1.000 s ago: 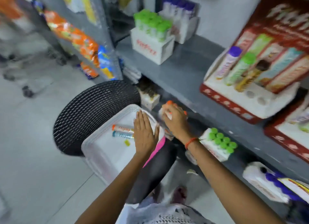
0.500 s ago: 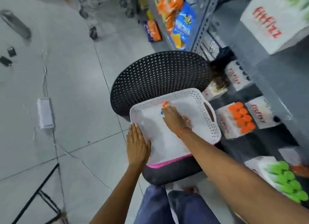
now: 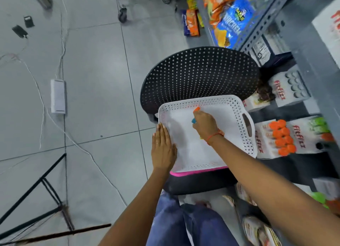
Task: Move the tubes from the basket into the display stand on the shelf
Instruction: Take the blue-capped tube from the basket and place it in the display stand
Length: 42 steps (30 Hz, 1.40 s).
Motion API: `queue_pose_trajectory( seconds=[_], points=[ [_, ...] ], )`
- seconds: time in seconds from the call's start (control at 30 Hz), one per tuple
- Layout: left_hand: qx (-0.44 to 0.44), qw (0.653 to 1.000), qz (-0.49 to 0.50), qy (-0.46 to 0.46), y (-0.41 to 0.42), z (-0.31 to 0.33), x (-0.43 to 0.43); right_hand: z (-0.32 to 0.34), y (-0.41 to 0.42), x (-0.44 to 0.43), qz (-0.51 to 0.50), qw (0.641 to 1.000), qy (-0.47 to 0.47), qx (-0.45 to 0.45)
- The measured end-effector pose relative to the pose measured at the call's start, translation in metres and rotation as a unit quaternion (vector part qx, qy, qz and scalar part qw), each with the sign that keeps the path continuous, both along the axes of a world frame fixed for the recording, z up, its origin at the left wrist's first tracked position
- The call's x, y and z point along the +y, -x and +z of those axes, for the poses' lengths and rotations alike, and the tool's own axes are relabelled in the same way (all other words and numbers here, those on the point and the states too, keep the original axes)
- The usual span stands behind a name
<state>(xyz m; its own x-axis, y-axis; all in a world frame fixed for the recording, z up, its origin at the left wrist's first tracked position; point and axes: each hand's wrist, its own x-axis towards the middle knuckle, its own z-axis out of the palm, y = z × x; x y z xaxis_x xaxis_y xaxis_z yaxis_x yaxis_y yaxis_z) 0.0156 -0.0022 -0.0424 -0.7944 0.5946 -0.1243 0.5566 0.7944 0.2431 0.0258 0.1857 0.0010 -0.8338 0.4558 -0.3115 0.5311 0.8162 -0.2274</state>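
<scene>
Here the left hand lay flat, fingers open, on the white basket's rim, while the right hand closed around tubes inside it.

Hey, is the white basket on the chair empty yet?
Not empty. Inside the white basket, orange and blue tube caps show under the right hand. Anything more under it cannot be told.

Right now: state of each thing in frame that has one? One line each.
basket: upright on the chair seat, nearly emptied.
left hand: flat on the basket's near-left rim, holding nothing.
right hand: inside the basket, closed on tubes.
tubes: gripped, orange and blue caps showing.
chair: upright, carrying the basket.
orange-capped box: full, on the lower shelf.
</scene>
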Motion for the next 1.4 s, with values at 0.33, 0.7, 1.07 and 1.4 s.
queue_pose_trajectory(
  seconds=[0.33, 0.7, 1.07, 1.4],
  points=[
    [-0.006, 0.995, -0.096, 0.034, -0.013, 0.022, 0.013, 0.13, -0.124, 0.022, -0.231, 0.939, 0.079, 0.24],
    [0.009, 0.901, -0.36, -0.242, -0.097, 0.138, 0.198, 0.286, -0.289, 0.064, -0.275, 0.921, 0.062, 0.269],
    [-0.033, 0.879, -0.436, -0.187, -0.226, 0.195, 0.299, 0.366, -0.411, 0.074, -0.415, 0.868, -0.115, 0.248],
    [-0.002, 0.886, -0.443, -0.139, -0.231, 0.179, 0.302, 0.394, -0.447, 0.077, -0.508, 0.81, -0.187, 0.227]
  ],
)
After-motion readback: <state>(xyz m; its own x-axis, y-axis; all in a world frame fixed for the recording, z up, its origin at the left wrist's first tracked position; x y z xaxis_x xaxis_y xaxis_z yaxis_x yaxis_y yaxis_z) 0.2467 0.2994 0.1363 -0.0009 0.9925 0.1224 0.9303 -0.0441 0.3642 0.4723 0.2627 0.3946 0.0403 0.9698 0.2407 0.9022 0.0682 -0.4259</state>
